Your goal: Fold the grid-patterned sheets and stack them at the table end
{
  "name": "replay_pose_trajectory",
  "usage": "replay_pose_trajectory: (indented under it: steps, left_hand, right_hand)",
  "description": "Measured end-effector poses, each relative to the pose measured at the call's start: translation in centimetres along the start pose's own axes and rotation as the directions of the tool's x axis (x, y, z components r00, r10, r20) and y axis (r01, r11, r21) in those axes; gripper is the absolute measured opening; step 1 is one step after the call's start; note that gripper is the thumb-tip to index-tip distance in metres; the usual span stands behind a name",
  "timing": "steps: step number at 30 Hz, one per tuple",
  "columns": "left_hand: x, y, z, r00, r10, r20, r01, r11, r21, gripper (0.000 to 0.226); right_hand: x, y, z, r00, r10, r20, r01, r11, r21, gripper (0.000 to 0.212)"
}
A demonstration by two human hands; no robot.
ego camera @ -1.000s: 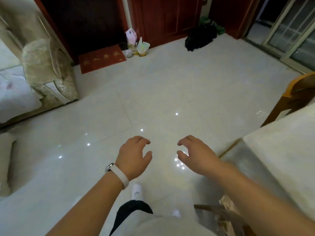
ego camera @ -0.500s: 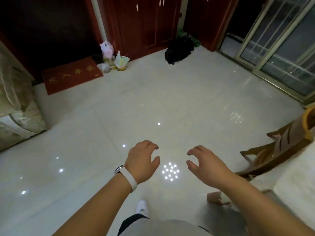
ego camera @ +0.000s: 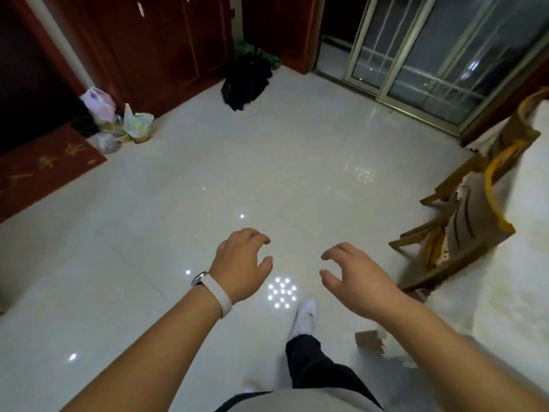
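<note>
Since neither hand has hold of anything, the fold-and-stack job reads as between sheets rather than mid-fold. Nearest the camera, a dark trouser leg [ego camera: 312, 361] ends in a white shoe [ego camera: 306, 315] set forward on the pale tiled floor [ego camera: 148, 263], nearer than the hands and between them, which suggests the person is walking. The left hand [ego camera: 242, 263], with a white wristband [ego camera: 214, 294] just behind it, hangs palm down with its fingers loosely curled and the thumb apart from them, gripping nothing. The right hand [ego camera: 353, 281], beside it with a gap between, is held the same way and is equally empty. No grid-patterned sheet shows anywhere in view: none under the hands and none on the floor ahead of them. To the right of the right hand runs a table [ego camera: 523, 278] under a pale covering on which I can make out no grid. No folded stack shows on the visible part, and much of the table is out of frame, so how many sheets are already done cannot be told. Wooden chairs [ego camera: 463, 233] stand against it, ahead and right of the right hand. Well beyond both hands lie a black bag [ego camera: 246, 78], plastic bags [ego camera: 98, 104] and a red doormat [ego camera: 44, 168] off to the left, dark red doors [ego camera: 163, 49], and a sliding glass door [ego camera: 430, 55] far to the right. My judgement is that a sheet has yet to be fetched, folded and stacked.
</note>
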State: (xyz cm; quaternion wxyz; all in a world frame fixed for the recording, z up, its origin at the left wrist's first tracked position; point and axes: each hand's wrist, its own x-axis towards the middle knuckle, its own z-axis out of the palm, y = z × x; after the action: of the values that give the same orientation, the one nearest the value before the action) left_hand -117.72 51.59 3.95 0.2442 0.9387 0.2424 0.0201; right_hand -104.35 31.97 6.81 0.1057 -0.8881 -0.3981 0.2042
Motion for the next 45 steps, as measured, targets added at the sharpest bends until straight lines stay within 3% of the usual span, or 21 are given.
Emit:
replay_pose_trajectory:
  steps: [6, 15, 23, 33, 45]
  left_hand:
    - [8.6, 2.2, -0.1, 0.999, 0.033, 0.016, -0.034, 0.998, 0.051, 0.036]
    - [24.3, 8.8, 0.5, 0.997, 0.061, 0.047, -0.068, 0.987, 0.146, 0.038]
    - [34.9, 16.2, 2.6, 0.967, 0.220, 0.128, -0.238, 0.958, 0.158, 0.038]
    - [48.0, 21.8, 6.6, 0.867, 0.411, 0.284, -0.453, 0.886, 0.100, 0.038]
    - [70.9, 24.6, 6.8, 0.706, 0.603, 0.372, -0.644, 0.764, -0.017, 0.038]
  right_hand:
    - [7.5, 3.6, -2.6, 0.999, -0.004, -0.041, 0.007, 0.997, 0.072, 0.041]
    - [18.4, 13.5, -10.3, 0.999, 0.007, -0.032, -0.007, 1.000, -0.009, 0.043]
    - [21.5, 21.8, -15.5, 0.978, 0.179, -0.108, -0.174, 0.983, 0.053, 0.044]
    - [25.9, 28.9, -18.5, 0.905, 0.416, -0.090, -0.399, 0.903, 0.158, 0.044]
    - [41.3, 33.3, -26.8, 0.783, 0.611, -0.119, -0.581, 0.786, 0.212, 0.045]
